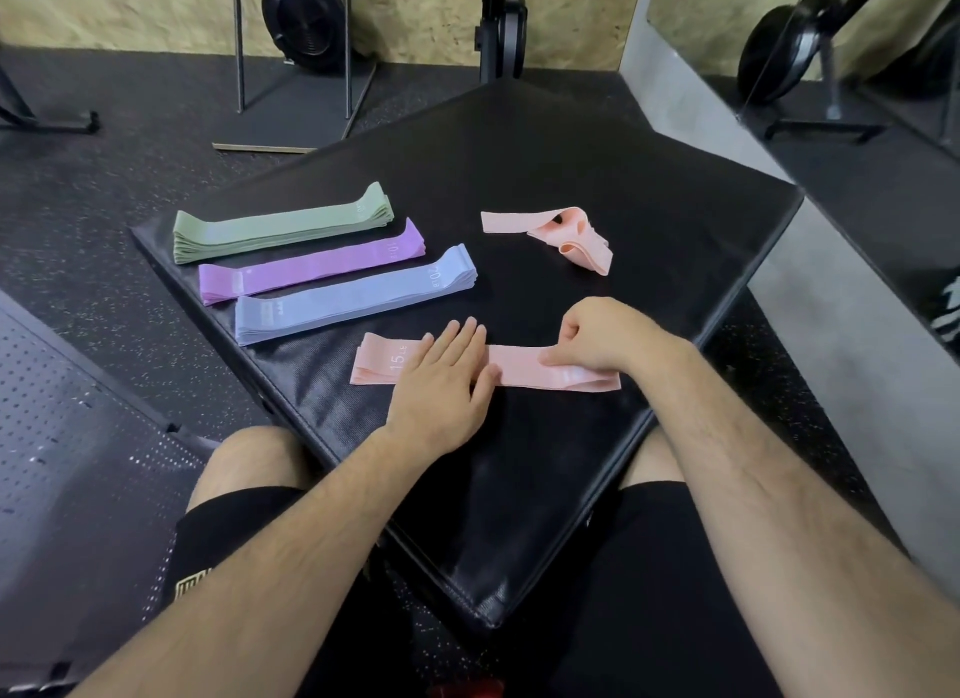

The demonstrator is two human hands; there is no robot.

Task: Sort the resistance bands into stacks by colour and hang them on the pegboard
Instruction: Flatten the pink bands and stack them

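At lower centre of the frame, the flat pink fabric resistance band [522,367] lies on the black padded platform [519,151]. The left hand [441,380] presses it with straight fingers, and the right hand [597,341] pinches its frame-right end. It is probably light, limp and stretchy, so best gripped at the ends.

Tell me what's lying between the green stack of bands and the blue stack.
The purple stack of resistance bands lies between the green stack and the blue stack, side by side with both. The head view shows this.
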